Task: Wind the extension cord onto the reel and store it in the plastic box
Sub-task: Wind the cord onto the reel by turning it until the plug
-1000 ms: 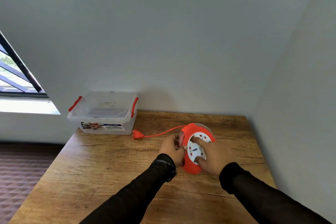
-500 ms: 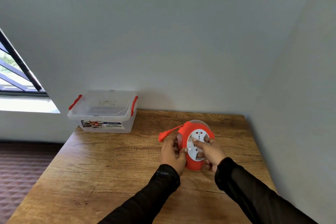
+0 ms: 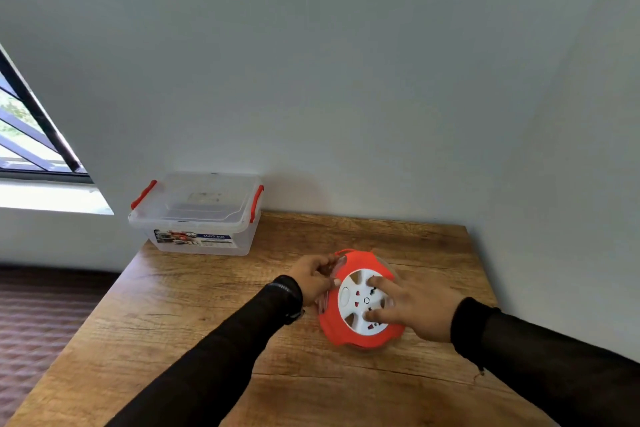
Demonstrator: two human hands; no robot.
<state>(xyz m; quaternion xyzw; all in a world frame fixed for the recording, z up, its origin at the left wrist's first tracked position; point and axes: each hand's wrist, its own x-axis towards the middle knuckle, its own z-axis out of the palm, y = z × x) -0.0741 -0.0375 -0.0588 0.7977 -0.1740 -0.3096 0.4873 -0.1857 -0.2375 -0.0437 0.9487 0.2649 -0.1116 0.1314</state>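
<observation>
- The cord's loose tail and plug, trailing across the desk [image 3: 207,340] a second ago, are gone from sight; winding is looking nearly finished.
- Left hand [image 3: 313,274] is gripping the reel [image 3: 349,333] rim; right hand [image 3: 415,310] is pressing straight fingers on its hub.
- The box [image 3: 201,215] is sitting closed, well apart.

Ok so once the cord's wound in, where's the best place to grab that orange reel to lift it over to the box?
Probably by the orange rim of the reel, one hand on each opposite edge, coming from above. It lies nearly flat on the table, so the rim is the exposed part; the white socket face is smooth and offers little for fingers to curl around. The plastic box has its lid on.
</observation>
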